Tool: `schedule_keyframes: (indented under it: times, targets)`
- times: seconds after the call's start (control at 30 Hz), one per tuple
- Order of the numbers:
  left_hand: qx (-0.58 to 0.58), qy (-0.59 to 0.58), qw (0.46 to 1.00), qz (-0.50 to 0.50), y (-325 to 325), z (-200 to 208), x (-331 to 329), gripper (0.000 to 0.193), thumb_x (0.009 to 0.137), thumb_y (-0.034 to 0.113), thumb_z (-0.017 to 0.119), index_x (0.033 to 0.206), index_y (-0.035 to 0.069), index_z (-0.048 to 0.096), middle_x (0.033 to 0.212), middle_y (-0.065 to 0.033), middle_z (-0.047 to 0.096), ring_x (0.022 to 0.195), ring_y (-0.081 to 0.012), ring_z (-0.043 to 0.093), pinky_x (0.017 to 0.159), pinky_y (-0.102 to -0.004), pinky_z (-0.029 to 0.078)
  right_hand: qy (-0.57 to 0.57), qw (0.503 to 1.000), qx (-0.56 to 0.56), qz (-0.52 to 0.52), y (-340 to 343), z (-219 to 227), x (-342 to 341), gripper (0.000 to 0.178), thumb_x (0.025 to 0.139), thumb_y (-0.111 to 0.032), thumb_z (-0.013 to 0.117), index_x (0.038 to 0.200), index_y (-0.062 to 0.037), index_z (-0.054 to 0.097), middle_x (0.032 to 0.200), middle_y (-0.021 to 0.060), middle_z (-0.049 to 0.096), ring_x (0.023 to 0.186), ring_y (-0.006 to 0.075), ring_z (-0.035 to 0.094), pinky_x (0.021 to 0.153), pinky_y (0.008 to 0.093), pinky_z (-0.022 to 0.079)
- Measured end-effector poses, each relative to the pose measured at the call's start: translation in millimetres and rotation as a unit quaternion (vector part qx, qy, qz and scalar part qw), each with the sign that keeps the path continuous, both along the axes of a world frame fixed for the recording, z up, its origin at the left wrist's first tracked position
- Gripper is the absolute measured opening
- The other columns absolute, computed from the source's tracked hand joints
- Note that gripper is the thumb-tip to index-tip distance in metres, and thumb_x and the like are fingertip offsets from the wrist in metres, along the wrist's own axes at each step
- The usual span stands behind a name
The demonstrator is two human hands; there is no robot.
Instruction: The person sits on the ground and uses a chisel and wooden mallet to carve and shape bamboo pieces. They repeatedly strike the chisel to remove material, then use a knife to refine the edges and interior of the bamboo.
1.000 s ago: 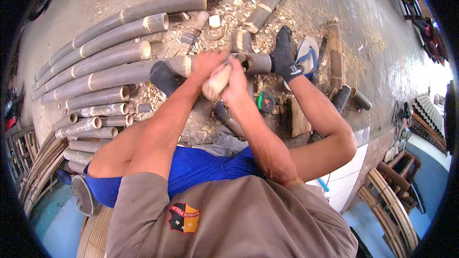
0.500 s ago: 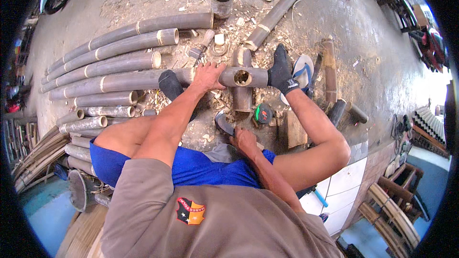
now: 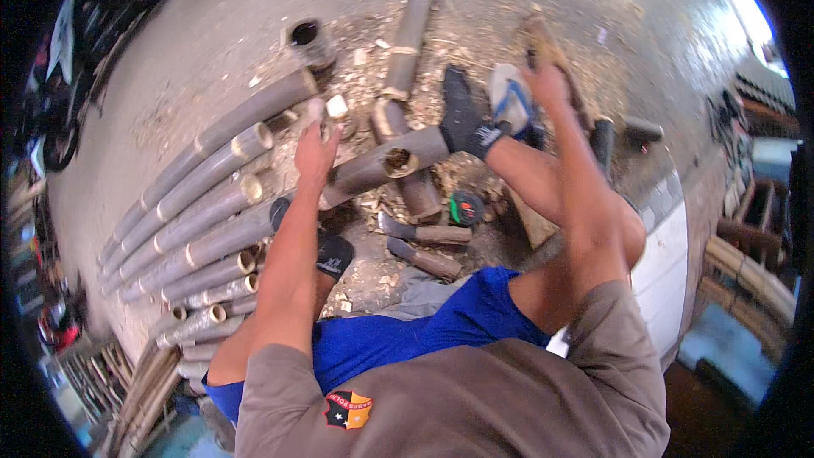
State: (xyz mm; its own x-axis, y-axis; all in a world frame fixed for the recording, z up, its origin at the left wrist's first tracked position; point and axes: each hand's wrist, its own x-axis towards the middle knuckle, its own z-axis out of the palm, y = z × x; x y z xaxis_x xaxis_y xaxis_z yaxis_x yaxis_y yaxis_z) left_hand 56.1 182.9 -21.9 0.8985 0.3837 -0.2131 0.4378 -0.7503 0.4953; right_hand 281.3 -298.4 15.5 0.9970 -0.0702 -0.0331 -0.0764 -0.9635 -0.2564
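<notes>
A grey-brown bamboo pole point(image 3: 356, 176) with a round cut hole lies across a shorter bamboo piece point(image 3: 418, 195), its right end against my socked foot point(image 3: 465, 119). My left hand point(image 3: 316, 151) is beyond the pole, its fingers closed around a wooden-handled tool point(image 3: 315, 108); my hand covers most of the tool. My right hand point(image 3: 549, 83) reaches far right, over a brownish bamboo piece point(image 3: 564, 55). It is blurred, and its grip is unclear. Two wooden-handled knives with curved blades, an upper knife point(image 3: 441, 234) and a lower knife point(image 3: 432, 263), lie before my lap.
Several bamboo poles point(image 3: 203, 148) fan out to the left. A hollow bamboo stub point(image 3: 310, 44) stands at the back, beside a long pole point(image 3: 415, 25). Wood chips cover the floor. A tape measure point(image 3: 465, 208) sits near the knives, and a blue-strapped sandal point(image 3: 509, 97) beside my foot.
My left hand has left the pole and moved forward to the wooden-handled tool. My right hand has let go of a knife and moved to the far right. The view has turned.
</notes>
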Motion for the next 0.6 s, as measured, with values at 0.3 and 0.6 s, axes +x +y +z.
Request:
schedule_keyframes:
  times: [0.3,0.6]
  targets:
    - [0.115,-0.003,0.99,0.076,45.1,-42.6,-5.2,0.058,0.085,0.039,0.075,0.126,0.003,0.057,0.125,-0.0249,0.062,0.119,-0.0427,0.059,0.094,-0.0522,0.052,0.088,0.992,-0.09,-0.023,-111.4,-97.6,38.3,0.091,0.077,-0.044,0.08,0.15,-0.0067,0.039,0.124,0.033,0.064,0.117,0.0462,0.063,0.097,0.0519,0.05]
    - [-0.34,-0.264,0.857,0.282,56.9,12.6,28.5,0.041,0.097,0.032,0.056,0.122,0.0,0.05,0.086,-0.0139,0.063,0.074,-0.0255,0.065,0.066,-0.0463,0.057,0.166,0.982,-0.04,-0.077,-77.6,-75.4,37.7,0.095,0.075,-0.053,0.07,0.151,-0.0039,0.042,0.122,0.0289,0.068,0.113,0.0462,0.066,0.095,0.049,0.052]
